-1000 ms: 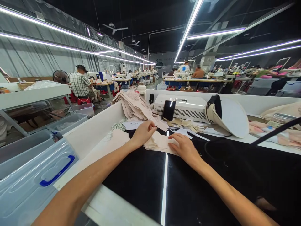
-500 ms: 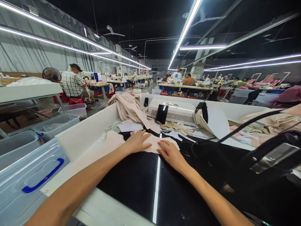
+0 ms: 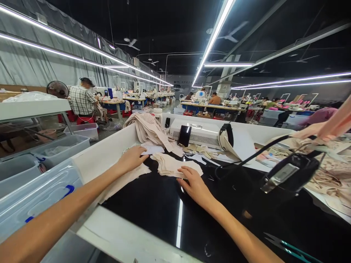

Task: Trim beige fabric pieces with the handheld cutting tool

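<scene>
My left hand (image 3: 132,159) is over a pale cream cloth (image 3: 127,181) at the left side of the black work surface, fingers stretched out and thumb apart. It covers part of that cloth. My right hand (image 3: 196,184) is open, its fingertips resting on the near right edge of a small stack of cream fabric pieces (image 3: 170,165). The stack's layered left edges are slightly fanned and wavy. A white paper slip (image 3: 152,149) lies just beyond my left fingertips.
Behind the stack stand a phone (image 3: 184,135), a white vented box (image 3: 201,133) and a draped fabric pile (image 3: 149,128). On the right are a black clamp-like device (image 3: 292,171) with a cable and teal-handled snips (image 3: 293,250). A lidded plastic bin (image 3: 49,193) stands left.
My left hand has left the small fabric stack and moved left onto the cream cloth, whose edge now reaches further over the black surface. My right hand stays at the stack.
</scene>
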Tool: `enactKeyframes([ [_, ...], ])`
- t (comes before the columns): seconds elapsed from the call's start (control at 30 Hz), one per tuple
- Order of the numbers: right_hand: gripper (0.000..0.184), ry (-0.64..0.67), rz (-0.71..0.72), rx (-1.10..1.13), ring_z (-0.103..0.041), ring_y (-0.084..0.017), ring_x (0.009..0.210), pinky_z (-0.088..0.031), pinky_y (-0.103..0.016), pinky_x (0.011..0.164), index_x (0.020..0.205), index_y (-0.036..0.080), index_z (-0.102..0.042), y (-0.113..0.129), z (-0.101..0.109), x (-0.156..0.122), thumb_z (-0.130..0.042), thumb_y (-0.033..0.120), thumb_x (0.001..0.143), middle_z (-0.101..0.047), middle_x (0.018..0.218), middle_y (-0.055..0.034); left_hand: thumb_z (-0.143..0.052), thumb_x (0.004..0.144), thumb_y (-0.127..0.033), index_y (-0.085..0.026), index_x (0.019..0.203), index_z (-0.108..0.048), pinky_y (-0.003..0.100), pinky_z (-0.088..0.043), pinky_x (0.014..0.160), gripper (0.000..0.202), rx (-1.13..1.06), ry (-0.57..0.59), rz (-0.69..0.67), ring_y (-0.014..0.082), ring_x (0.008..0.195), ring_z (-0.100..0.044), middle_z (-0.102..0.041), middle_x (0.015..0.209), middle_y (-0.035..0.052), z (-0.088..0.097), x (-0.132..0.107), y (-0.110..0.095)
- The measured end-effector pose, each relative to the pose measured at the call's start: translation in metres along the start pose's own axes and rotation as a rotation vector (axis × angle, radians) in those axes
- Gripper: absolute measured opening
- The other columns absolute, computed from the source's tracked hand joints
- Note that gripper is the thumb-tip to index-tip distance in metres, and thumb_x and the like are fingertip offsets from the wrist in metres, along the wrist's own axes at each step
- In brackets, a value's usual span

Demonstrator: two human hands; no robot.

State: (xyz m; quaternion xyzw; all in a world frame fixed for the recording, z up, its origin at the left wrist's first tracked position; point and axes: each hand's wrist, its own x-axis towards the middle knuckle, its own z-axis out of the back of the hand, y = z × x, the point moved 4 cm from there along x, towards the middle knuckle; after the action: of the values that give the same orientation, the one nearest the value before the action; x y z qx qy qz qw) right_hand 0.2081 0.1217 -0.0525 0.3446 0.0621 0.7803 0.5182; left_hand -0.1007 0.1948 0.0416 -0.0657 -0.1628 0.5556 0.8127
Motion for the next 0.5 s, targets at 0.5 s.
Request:
enactKeyframes([
  [0.5, 0.032, 0.097, 0.0, 0.203, -0.074, -0.039, 0.136, -0.057, -0.067, 0.122, 0.119, 0.033, -0.082, 0.024, -0.009, -0.024, -0.061, 0.05, 0.102, -0.077, 0.142, -0.0128, -0.075, 0.111, -0.043, -0.018, 0.14, -0.071, 0.049, -0.067, 0.102, 0.039, -0.184, -0.046, 0.292, 0.028, 0.119, -0.075, -0.072, 0.14, 0.0115, -0.013, -0.067, 0.08],
])
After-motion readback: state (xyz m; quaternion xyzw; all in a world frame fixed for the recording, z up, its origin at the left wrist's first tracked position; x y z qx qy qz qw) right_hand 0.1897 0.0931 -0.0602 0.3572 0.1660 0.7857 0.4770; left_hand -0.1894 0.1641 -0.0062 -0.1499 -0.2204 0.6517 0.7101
